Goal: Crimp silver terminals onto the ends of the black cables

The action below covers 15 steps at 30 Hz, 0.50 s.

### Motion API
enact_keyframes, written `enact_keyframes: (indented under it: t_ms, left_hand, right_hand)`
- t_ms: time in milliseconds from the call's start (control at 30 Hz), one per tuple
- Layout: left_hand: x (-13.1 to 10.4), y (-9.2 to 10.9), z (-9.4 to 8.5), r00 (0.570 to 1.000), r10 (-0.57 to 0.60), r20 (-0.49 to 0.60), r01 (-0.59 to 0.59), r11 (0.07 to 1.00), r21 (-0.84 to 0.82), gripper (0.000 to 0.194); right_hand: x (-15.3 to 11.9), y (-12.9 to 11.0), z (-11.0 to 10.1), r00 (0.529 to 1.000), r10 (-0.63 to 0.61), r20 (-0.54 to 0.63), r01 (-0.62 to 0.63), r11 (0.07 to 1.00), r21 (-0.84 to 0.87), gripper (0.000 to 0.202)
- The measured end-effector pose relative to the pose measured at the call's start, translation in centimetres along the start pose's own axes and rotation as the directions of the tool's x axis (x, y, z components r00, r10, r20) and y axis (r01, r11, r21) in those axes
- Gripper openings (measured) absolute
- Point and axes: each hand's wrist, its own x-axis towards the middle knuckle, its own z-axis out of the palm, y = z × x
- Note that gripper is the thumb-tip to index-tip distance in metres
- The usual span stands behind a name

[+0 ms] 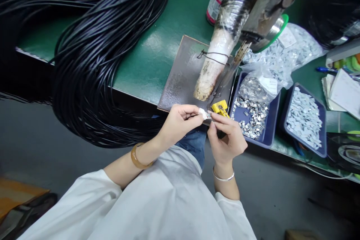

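Observation:
My left hand [184, 118] is closed in a pinch, thumb against index finger, at the front edge of a dark board. A small white piece [203, 113] shows at those fingertips; whether it is a wrap on the finger or a separate part, I cannot tell. Just beyond it sits a tiny silvery metal piece [208, 115], which the fingertips of my right hand [226, 138] meet from the other side. The right fingers are curled. Close behind them is a yellow block-like tool part [220, 108]. Fingertips partly hide the metal piece.
A blue tray [267, 135] holds loose metal clips, and a second tray [323, 148] holds pale blue-white pieces. Above the dark board [180, 71] hangs a plastic-wrapped duct [222, 41] beside a metal machine arm. Black cable coils [112, 45] drape over the table's left edge.

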Motion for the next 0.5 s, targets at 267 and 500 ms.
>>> enact_keyframes:
  t_ms: [267, 500]
  left_hand:
    - [0.31, -0.16, 0.19, 0.994, 0.023, -0.104, -0.011, 0.993, 0.119, 0.011]
    - [0.82, 0.41, 0.74, 0.987, 0.041, -0.154, -0.025, 0.994, 0.104, 0.006]
  right_hand:
    - [0.04, 0.79, 0.13, 0.986, -0.163, 0.024, 0.165, 0.981, -0.099, 0.026]
    - [0.68, 0.57, 0.53, 0.999, -0.036, 0.016, 0.037, 0.999, -0.030, 0.023]
